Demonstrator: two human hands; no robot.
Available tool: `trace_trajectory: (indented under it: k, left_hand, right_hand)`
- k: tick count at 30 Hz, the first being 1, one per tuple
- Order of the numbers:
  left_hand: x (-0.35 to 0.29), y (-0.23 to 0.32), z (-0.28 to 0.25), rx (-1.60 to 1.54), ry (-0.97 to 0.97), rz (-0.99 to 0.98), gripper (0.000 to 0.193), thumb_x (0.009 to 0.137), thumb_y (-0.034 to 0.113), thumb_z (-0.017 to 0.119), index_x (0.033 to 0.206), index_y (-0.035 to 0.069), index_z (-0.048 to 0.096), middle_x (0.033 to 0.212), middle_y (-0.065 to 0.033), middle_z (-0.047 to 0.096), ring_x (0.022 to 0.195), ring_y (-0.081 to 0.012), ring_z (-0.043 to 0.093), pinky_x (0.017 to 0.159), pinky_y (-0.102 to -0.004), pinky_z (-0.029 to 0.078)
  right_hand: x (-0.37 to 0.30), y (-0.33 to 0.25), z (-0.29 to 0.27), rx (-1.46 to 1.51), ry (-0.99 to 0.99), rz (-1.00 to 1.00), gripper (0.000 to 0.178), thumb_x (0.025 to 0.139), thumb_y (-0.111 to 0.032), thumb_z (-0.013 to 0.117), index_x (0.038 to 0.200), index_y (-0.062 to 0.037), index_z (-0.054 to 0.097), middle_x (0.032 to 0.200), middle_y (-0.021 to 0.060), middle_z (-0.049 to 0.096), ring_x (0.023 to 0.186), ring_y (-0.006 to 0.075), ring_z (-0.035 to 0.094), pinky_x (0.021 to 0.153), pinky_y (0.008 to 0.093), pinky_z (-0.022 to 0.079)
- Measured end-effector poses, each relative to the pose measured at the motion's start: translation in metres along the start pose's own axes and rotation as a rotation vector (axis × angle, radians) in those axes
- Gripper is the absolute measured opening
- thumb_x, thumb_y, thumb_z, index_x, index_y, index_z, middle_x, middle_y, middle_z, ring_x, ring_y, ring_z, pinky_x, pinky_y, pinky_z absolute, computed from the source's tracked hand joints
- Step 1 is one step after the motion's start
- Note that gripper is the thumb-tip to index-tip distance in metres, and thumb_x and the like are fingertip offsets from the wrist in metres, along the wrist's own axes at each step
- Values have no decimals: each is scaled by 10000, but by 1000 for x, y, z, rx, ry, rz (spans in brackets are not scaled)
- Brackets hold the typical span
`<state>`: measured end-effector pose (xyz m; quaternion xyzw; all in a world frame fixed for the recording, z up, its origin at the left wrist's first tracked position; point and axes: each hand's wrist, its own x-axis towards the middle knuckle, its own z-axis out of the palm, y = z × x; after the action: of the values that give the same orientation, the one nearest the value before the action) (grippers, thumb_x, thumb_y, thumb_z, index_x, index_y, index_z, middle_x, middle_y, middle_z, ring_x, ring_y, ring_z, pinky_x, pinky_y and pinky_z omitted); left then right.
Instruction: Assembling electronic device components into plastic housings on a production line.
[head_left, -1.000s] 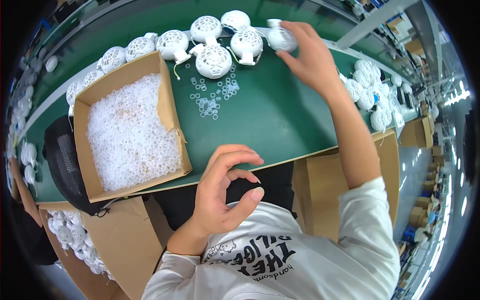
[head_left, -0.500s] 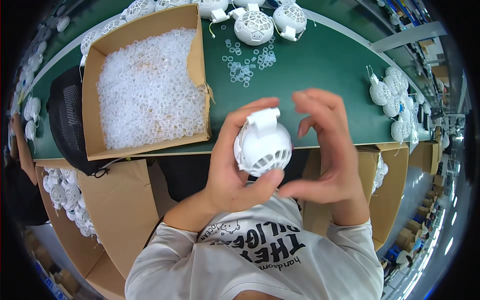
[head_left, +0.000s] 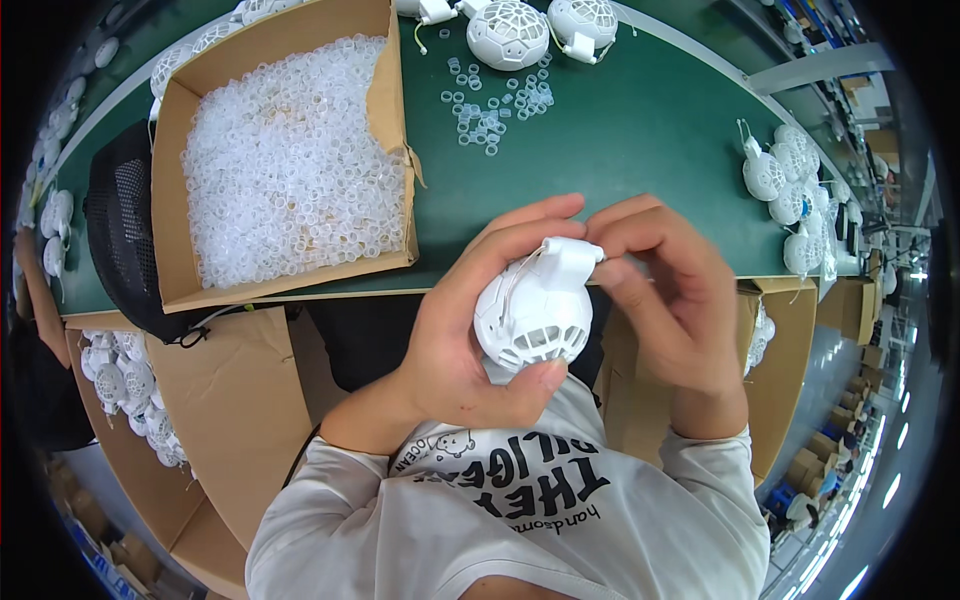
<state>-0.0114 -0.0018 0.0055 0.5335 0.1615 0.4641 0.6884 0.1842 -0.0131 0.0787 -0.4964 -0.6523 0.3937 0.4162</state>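
My left hand (head_left: 450,345) is wrapped around a white round plastic housing (head_left: 525,310) with a slotted grille. Its thumb presses near the slots. A small white block (head_left: 568,262) with a rounded end sits against the housing's upper side, and a thin cord runs down beside it. My right hand (head_left: 670,290) is closed in a pinch, with thumb and index finger at the block's right end. Whatever lies between those fingertips is too small or hidden to make out.
A cardboard box (head_left: 410,215) full of small clear plastic rings stands left on the green table (head_left: 600,140). Loose rings (head_left: 480,125) lie beyond my hands. More white housings (head_left: 507,35) line the far edge and right side (head_left: 790,170). Below left, an open carton (head_left: 225,400) adjoins more housings.
My right hand has moved in from the side, its spread fingers closing at the white block's end. The housing has turned slightly in my left hand, and the block now points further right.
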Motion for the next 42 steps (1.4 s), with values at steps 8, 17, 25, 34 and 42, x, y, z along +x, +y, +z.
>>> trace_trajectory:
  k: [8, 17, 25, 34, 42]
  left_hand:
    - [1, 14, -15, 207, -140, -307, 669, 706, 180, 748, 1282, -45, 493, 1194, -135, 623, 1026, -164, 616, 883, -275, 493]
    - [5, -5, -6, 187, -72, -55, 648, 689, 131, 787, 1276, 0, 545, 990, -114, 636, 856, -192, 628, 794, -309, 500]
    - [3, -9, -23, 14, -152, -176, 650, 767, 191, 826, 1317, -1, 537, 974, -89, 636, 860, -189, 630, 785, -306, 494]
    - [5, -1, -36, -85, -201, -252, 531, 775, 193, 823, 1206, -18, 595, 947, -42, 651, 796, -115, 608, 702, -264, 486]
    - [4, 6, -32, -365, -29, -272, 530, 709, 98, 819, 1172, -38, 601, 1077, -136, 667, 920, -204, 677, 825, -312, 526]
  right_hand:
    - [7, -16, -31, -549, -119, -73, 93, 801, 32, 697, 890, 31, 670, 1046, 164, 675, 913, 208, 646, 834, 340, 506]
    - [38, -3, -5, -445, -522, -364, 234, 798, -171, 754, 984, -35, 713, 1006, 136, 670, 962, 319, 652, 1001, 508, 463]
    - [46, 3, 6, -251, -486, -231, 184, 838, -120, 716, 962, 8, 670, 894, 97, 636, 851, 289, 610, 942, 497, 492]
    - [65, 15, 5, -73, -644, -340, 117, 920, -118, 644, 945, -6, 619, 947, 126, 592, 820, 236, 562, 841, 427, 492]
    - [87, 37, 34, 445, -204, -31, 183, 997, -178, 561, 1056, -7, 586, 923, 71, 539, 785, 130, 496, 731, 267, 430]
